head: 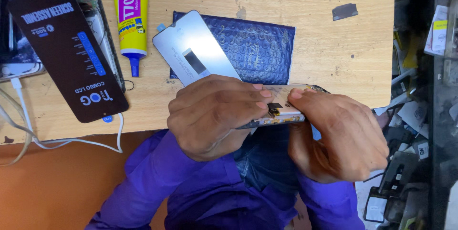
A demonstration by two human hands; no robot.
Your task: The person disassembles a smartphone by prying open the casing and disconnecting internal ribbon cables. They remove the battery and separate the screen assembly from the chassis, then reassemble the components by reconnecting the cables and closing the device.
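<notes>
Both my hands hold an opened phone body (285,113) just above the near edge of the wooden bench (315,44). My left hand (214,115) wraps over its left part, fingertips pressing by a small black connector (274,108). My right hand (341,134) grips its right end, thumb on the top edge. A grey display panel (193,51) sticks out from under my left hand, leaning on a dark blue bubble-wrap pouch (257,48).
A long black display box (69,53) lies at the left over a bare phone frame (95,15). A yellow glue tube (131,15) with a blue tip lies beside it. White cables (28,130) trail off the left edge. Cluttered parts (415,115) fill the right side.
</notes>
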